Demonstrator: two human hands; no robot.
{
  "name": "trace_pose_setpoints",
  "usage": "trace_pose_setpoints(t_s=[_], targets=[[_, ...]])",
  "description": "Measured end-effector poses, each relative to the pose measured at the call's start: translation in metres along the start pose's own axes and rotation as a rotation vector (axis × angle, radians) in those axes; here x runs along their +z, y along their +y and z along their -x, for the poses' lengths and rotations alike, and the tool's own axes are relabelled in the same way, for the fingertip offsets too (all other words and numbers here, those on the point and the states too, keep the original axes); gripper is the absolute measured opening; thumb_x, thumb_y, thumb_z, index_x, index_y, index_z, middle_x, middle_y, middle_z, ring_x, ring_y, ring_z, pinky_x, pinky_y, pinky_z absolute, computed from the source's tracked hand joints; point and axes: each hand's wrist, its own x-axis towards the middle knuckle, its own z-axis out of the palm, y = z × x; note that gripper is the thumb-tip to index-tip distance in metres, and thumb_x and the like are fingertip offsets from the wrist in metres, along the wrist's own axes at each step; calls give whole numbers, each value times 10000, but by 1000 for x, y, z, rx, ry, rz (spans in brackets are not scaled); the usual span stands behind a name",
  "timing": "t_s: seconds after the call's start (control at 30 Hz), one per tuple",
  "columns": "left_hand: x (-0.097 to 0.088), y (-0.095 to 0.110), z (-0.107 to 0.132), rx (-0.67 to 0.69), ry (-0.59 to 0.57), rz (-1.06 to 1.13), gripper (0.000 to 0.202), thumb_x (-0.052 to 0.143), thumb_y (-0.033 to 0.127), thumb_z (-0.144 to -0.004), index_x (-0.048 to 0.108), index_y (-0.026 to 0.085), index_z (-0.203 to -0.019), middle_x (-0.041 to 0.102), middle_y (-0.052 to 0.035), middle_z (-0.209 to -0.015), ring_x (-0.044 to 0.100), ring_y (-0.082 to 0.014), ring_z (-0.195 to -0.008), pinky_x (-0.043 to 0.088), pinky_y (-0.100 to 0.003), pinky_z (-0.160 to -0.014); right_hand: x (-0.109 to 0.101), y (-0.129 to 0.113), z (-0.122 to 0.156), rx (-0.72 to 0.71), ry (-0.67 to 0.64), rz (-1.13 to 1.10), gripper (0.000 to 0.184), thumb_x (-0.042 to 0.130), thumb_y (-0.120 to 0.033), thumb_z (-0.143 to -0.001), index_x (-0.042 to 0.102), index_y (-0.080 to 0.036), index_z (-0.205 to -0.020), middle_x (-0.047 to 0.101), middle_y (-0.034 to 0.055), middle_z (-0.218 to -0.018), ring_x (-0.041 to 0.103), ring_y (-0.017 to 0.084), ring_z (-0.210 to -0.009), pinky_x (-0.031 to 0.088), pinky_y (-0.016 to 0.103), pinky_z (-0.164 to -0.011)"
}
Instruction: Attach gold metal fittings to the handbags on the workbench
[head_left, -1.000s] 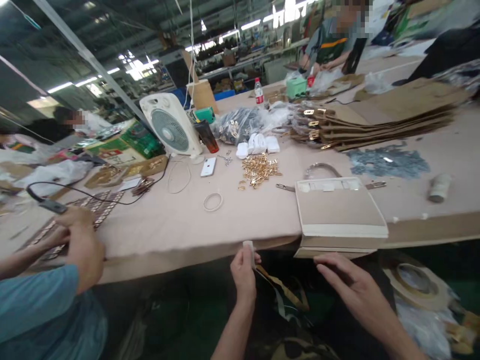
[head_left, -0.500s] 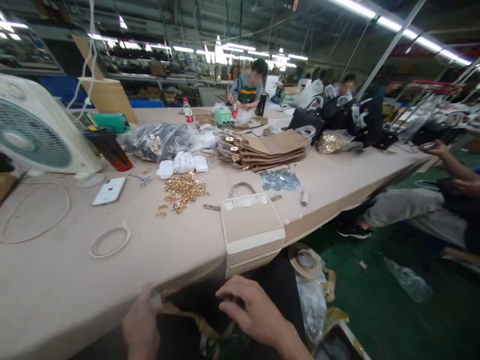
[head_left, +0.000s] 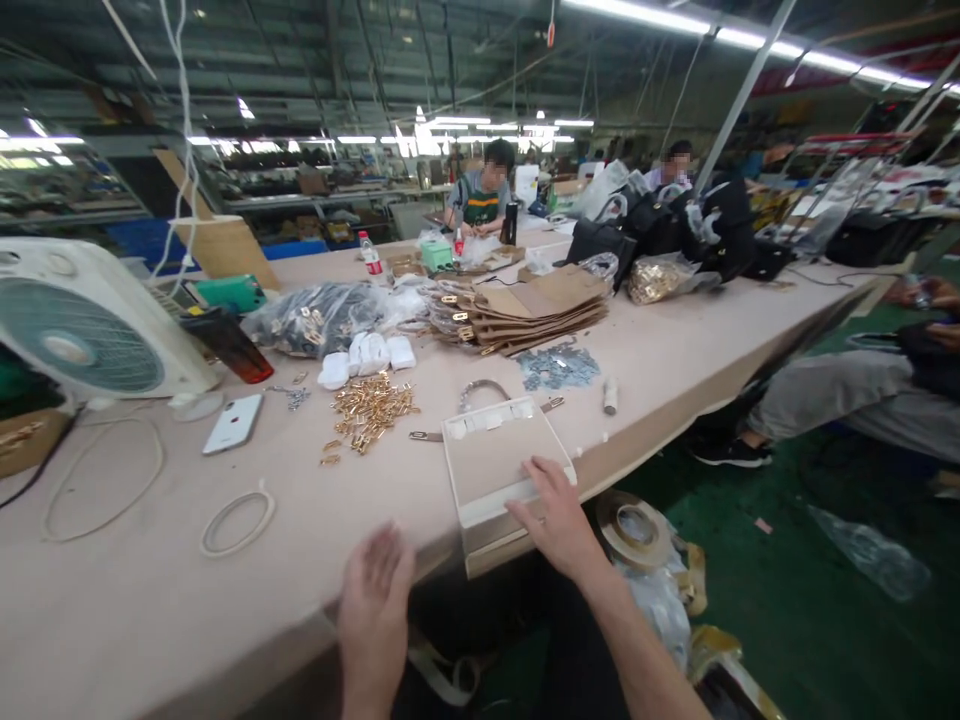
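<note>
A beige handbag (head_left: 487,465) with a curved handle and side straps lies at the table's front edge, its handle pointing away from me. My right hand (head_left: 559,510) reaches over its lower right part, thumb and fingers apart; whether it touches the panel I cannot tell. Near the table edge, left of the bag, my left hand (head_left: 377,590) is held with its fingers stretched out, slightly blurred and holding nothing. Beyond the bag's left side lies a pile of gold metal fittings (head_left: 371,412). Grey metal plates (head_left: 559,367) are spread behind the bag on the right.
On the table (head_left: 300,590) are a tape ring (head_left: 238,522), a phone (head_left: 233,425), a fan (head_left: 90,320), stacked brown pieces (head_left: 525,312) and black bags (head_left: 600,242). A tape roll (head_left: 636,530) sits below the right edge. One person (head_left: 484,200) works across the table.
My right hand has moved up from below the table edge to over the bag. My left hand has shifted right and up, its fingers now extended. The camera view has turned slightly.
</note>
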Motion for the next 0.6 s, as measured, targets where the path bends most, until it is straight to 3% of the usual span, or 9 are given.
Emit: trace_pose_setpoints(t_s=[0.07,0.13,0.27,0.37,0.47,0.53,0.6], targets=[[40,17,-21,-111,-157,37,629,815,433,-789,572,205,-1323,583,-182,-1483,602,-309,-1345,516,-459,-1110,18,-2,5,-21,18,63,592,676,-487,-942,571,-239,-1468,449,166,-1586,356,397,-1502,317,614,-1228],[72,28,-42,-186,-220,89,625,838,374,-766,598,165,-1304,537,-224,-1531,602,-319,-1346,513,-443,-1101,29,-3,10,-33,35,80,607,669,-476,-950,539,-248,-1498,394,161,-1630,305,413,-1529,296,640,-1229],[108,38,-58,-151,-398,102,507,841,363,-733,706,106,-1149,739,-222,-1236,718,-328,-1118,567,-445,-968,30,-4,15,-18,37,-15,669,664,-485,-952,474,-258,-1552,317,139,-1682,235,386,-1570,256,626,-1257],[118,44,-42,-9,-415,97,447,819,396,-755,740,130,-1105,787,-154,-1088,739,-294,-988,579,-424,-910,11,-13,14,74,-23,-174,709,625,-531,-968,424,-260,-1592,262,118,-1716,166,342,-1604,190,591,-1292],[122,59,-11,181,-425,54,345,754,420,-838,752,175,-1082,765,-114,-1069,712,-274,-1009,577,-393,-922,-19,-33,17,170,-44,-419,737,583,-581,-981,365,-292,-1623,261,90,-1724,166,303,-1613,143,555,-1308],[124,72,13,346,-510,-29,298,666,403,-917,759,204,-1118,723,-109,-1056,689,-268,-1017,580,-381,-925,-38,-51,21,178,-18,-613,765,590,-613,-966,359,-298,-1624,314,87,-1705,227,293,-1599,174,525,-1306],[127,82,36,522,-684,-63,411,573,369,-966,692,216,-1329,674,-132,-1110,676,-272,-1038,590,-390,-927,-55,-67,27,182,42,-777,805,670,-638,-904,434,-277,-1584,442,99,-1637,347,313,-1551,263,502,-1286]])
